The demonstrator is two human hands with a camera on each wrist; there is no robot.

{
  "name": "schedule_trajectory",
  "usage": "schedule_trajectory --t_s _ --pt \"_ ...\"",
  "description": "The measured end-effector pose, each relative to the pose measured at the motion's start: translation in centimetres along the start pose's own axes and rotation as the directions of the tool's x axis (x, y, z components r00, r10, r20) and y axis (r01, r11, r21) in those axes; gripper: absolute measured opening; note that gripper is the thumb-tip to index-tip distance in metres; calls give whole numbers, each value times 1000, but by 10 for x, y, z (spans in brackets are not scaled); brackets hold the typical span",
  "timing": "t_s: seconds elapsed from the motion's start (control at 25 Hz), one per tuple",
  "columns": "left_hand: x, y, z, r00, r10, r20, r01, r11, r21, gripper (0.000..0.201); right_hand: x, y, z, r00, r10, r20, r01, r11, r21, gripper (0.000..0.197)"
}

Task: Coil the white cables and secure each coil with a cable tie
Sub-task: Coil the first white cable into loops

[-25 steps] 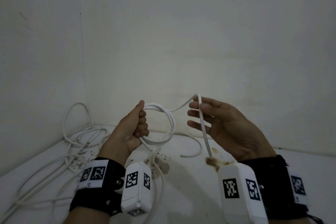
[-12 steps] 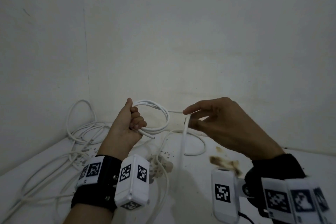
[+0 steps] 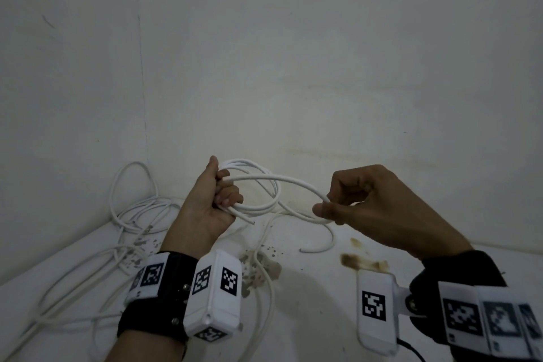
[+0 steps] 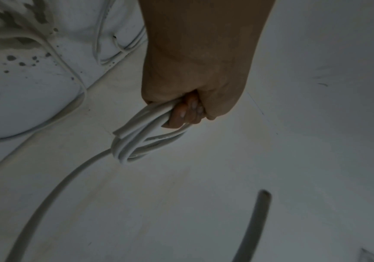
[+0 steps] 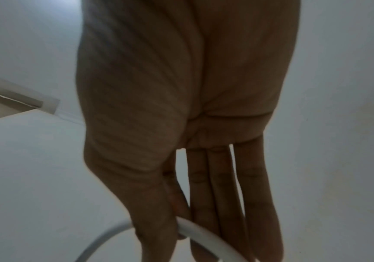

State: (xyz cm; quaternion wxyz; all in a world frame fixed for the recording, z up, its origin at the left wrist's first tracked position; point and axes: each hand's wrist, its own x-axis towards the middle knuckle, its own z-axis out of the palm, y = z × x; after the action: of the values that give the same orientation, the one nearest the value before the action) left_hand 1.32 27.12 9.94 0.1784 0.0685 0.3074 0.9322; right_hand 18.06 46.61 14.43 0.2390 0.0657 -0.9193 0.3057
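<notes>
I see the left hand [image 3: 210,209] clenched around a small coil [image 3: 258,185] of white cable [image 3: 289,180], loops bunched in the fist [image 4: 181,113] with a cut end sticking out just below the fingers. From that grip one strand arcs across to the right hand [image 3: 361,200], which pinches it between thumb and forefinger [image 5: 159,221], other fingers fairly straight, and the slack drops below the pinch to the white floor [image 3: 323,317]. More loose cables [image 3: 126,214] lie on the floor left of the left-hand grip, near the wall corner, beside some dark stains [image 3: 258,267]
</notes>
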Motion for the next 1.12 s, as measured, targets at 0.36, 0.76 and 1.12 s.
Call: schedule_trajectory --t_s 0.36,0.76,1.12 --pt "-7 -2 9 979 -152 137 145 988 56 48 5 9 4 996 1 -89 -11 993 -117 18" --pt "-9 -10 18 982 -111 156 113 994 -8 59 20 -15 54 988 55 -148 -18 971 239 29" --pt "-21 -16 30 950 -151 273 107 980 170 59 13 -18 45 989 63 131 -128 809 574 25"
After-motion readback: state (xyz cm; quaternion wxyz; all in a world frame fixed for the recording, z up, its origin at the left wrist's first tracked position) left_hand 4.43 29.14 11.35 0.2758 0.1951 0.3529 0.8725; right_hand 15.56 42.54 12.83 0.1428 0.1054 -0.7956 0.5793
